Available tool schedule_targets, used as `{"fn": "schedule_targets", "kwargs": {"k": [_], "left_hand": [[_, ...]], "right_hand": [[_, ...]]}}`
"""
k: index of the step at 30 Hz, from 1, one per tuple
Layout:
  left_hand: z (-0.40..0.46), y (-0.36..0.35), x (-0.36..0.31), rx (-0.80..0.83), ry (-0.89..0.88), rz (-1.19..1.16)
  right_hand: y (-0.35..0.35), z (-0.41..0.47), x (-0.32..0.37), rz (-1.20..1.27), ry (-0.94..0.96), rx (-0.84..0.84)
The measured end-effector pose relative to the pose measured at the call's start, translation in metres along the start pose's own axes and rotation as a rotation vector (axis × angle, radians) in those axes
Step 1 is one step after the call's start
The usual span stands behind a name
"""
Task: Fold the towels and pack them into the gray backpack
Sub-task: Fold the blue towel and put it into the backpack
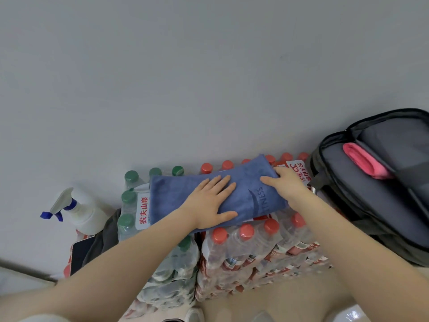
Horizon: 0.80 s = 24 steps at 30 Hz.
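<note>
Your blue towel (185, 194) lies folded into a long strip on top of the shrink-wrapped packs of water bottles, its long axis running left to right across both packs and tilting slightly away from you at the right end. Its left end sits over the green-capped pack (130, 205); its right end, printed with lettering that reads sideways, reaches over the red-capped pack (255, 247) toward the backpack.

Your left hand (212, 202) rests flat on the middle of the towel, fingers straight and spread, thumb along the near edge, gripping nothing. Your right hand (286, 183) lies on the towel's right end with the thumb stretched over the cloth; the fingers bend over the far right edge, and you cannot tell whether they pinch it or only press.

The gray backpack (362, 196) lies just beside the right edge of the red-capped pack, its main compartment unzipped. A folded pink towel (364, 162) sits inside it, near the upper edge of the opening.

Left of the green-capped pack stands a white spray bottle (81, 212) with a blue trigger, beside a dark cloth (104, 238). Behind everything rises a plain pale gray wall (209, 77); the floor near you is light and glossy.
</note>
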<state>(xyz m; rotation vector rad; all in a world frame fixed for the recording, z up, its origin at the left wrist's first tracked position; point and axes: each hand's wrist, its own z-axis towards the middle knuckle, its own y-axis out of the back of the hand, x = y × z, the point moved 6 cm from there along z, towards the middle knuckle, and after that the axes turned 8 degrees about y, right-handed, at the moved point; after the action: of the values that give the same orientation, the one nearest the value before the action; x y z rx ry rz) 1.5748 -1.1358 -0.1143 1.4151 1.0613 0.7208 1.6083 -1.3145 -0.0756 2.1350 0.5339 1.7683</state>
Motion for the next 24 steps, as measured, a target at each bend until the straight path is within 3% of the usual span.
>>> {"fn": "schedule_targets", "kwargs": {"k": [5,8,11,14,18,21,24], "left_hand": [[0.033,-0.004,-0.034,0.017,-0.038,0.013],[0.051,-0.005,-0.043,0.035,-0.001,0.028],[0.054,-0.001,-0.038,0.052,-0.080,-0.028],[0.043,0.018,-0.017,-0.077,-0.130,-0.336],[0.031,0.032,0.031,-0.266,0.086,-0.422],[0.031,0.026,0.060,-0.182,0.208,-0.495],[0.035,0.021,0.076,-0.134,0.232,-0.379]], "right_hand": [[0.042,0.013,-0.002,-0.540,0.089,-0.104],[0.042,0.008,0.018,-0.709,0.170,-0.087],[0.012,-0.002,0.033,-0.761,0.236,0.082],[-0.017,-0.005,0.041,-0.721,0.326,0.138],[-0.047,-0.005,0.040,-0.672,0.315,0.128],[-0.067,-0.005,0.030,-0.748,0.280,0.125],[-0.079,-0.008,0.032,-0.831,0.297,0.121]]}}
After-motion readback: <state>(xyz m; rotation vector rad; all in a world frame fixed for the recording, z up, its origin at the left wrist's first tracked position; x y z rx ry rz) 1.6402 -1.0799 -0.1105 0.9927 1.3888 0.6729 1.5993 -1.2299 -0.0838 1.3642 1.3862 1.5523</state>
